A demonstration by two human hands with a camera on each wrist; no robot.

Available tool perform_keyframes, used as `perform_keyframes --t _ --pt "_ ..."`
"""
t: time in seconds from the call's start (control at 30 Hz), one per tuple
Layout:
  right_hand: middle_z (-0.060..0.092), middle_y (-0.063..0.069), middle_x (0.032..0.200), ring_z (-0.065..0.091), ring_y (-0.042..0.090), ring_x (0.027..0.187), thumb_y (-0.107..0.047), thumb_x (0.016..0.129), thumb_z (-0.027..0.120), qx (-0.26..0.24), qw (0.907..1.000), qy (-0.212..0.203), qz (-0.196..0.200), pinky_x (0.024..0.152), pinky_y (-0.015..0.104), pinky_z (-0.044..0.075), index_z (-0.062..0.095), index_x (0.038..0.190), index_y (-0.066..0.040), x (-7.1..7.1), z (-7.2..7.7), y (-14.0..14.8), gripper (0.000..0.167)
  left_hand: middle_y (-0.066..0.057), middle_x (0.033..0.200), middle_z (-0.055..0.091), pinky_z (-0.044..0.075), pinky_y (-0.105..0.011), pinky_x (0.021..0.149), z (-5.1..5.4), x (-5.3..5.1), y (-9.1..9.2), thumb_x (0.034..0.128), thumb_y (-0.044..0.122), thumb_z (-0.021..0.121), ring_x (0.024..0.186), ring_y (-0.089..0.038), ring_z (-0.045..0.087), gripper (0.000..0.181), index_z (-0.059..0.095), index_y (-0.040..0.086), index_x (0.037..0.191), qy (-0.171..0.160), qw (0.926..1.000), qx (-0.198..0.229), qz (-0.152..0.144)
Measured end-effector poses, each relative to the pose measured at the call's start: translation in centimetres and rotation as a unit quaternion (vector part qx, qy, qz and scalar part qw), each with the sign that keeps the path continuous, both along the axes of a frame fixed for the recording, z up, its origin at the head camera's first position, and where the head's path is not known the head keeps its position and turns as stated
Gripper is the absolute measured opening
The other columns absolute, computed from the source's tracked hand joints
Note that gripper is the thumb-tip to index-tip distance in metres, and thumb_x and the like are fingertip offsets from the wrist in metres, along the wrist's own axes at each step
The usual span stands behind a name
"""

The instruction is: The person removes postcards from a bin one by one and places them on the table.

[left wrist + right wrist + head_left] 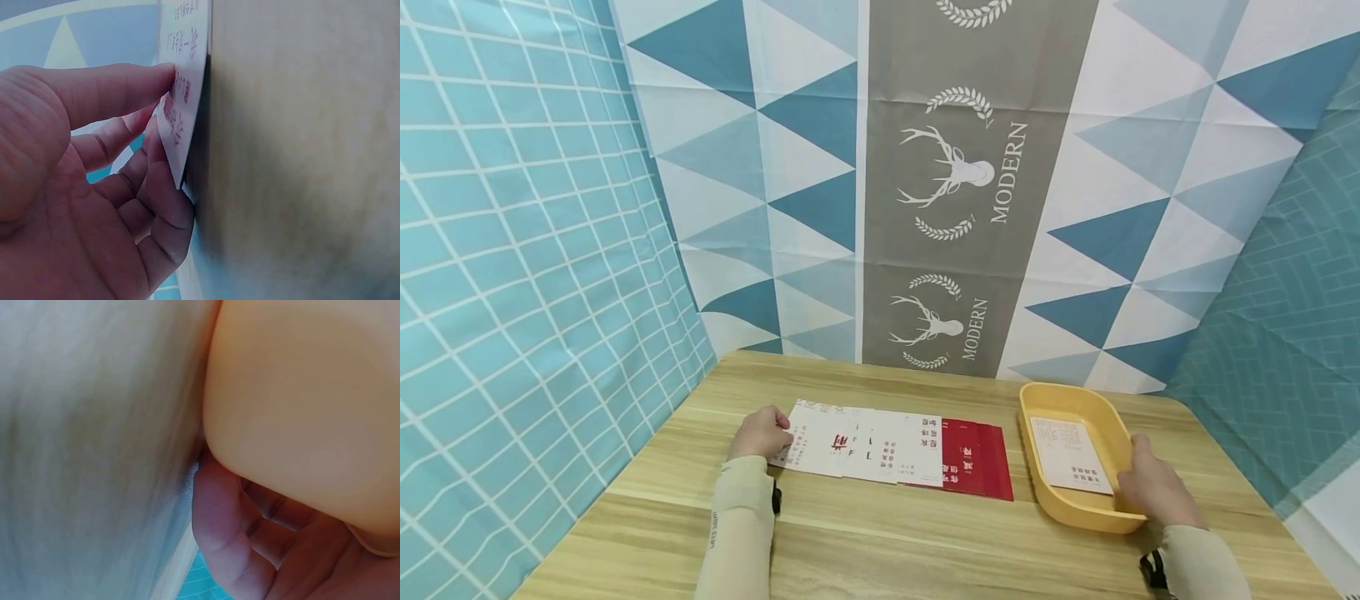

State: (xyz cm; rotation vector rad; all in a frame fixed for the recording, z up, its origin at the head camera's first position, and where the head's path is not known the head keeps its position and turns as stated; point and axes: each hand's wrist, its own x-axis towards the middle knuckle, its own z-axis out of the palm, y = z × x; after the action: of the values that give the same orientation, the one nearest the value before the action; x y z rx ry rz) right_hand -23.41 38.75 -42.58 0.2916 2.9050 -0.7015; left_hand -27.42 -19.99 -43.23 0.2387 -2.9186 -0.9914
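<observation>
On the table lies a row of overlapping printed cards, white ones [880, 446] to the left and red ones [981, 462] to the right. My left hand [762, 435] pinches the leftmost white card at its left end. In the left wrist view the thumb is on the card's [181, 106] printed face and fingers lie beneath its slightly raised edge. A yellow plastic basket [1093, 521] stands to the right, with a white printed card [1070, 454] inside. My right hand [1159, 483] grips the basket's right side, with fingers curled against its lower edge [294, 506].
The wood-grain table [910, 550] reaches back to a hanging cloth with triangles and deer heads [940, 208]. A blue tile-patterned cloth [535, 275] hangs at the left and a teal one [1285, 333] at the right.
</observation>
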Motion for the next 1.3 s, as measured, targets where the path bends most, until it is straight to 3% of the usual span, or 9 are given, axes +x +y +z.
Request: perform_keyframes --t 0.23,0.77,1.3 --pt "0.046 0.048 0.122 0.057 0.039 0.089 -0.006 0.092 0.049 -0.001 1.0000 -0.002 0.000 0.076 0.049 0.050 0.008 0.146 0.015 -0.06 -0.05 0.06 0.071 -0.014 0.096 0.066 0.044 -0.032 0.066 -0.13 -0.04 0.09 0.0851 0.006 0.072 0.081 -0.025 0.058 0.015 0.064 0.004 0.097 -0.010 0.9999 -0.004 0.013" --pt "0.045 0.049 0.124 0.057 0.040 0.091 -0.006 0.092 0.049 0.003 1.0000 -0.002 0.001 0.077 0.050 0.050 0.008 0.146 0.016 0.04 0.15 -0.05 0.071 -0.013 0.097 0.068 0.047 -0.037 0.073 -0.28 -0.11 0.24 0.0847 0.010 0.074 0.082 -0.025 0.059 0.015 0.066 0.005 0.096 -0.009 0.9997 -0.019 0.012" --pt "0.048 0.046 0.121 0.058 0.038 0.088 -0.008 0.093 0.049 0.007 1.0000 0.000 0.001 0.075 0.048 0.050 0.009 0.146 0.016 0.01 0.19 0.00 0.070 -0.013 0.090 0.065 0.043 -0.032 0.063 0.06 0.48 0.25 0.0878 0.009 0.073 0.075 -0.024 0.055 0.017 0.065 0.003 0.101 -0.006 1.0000 0.006 0.000"
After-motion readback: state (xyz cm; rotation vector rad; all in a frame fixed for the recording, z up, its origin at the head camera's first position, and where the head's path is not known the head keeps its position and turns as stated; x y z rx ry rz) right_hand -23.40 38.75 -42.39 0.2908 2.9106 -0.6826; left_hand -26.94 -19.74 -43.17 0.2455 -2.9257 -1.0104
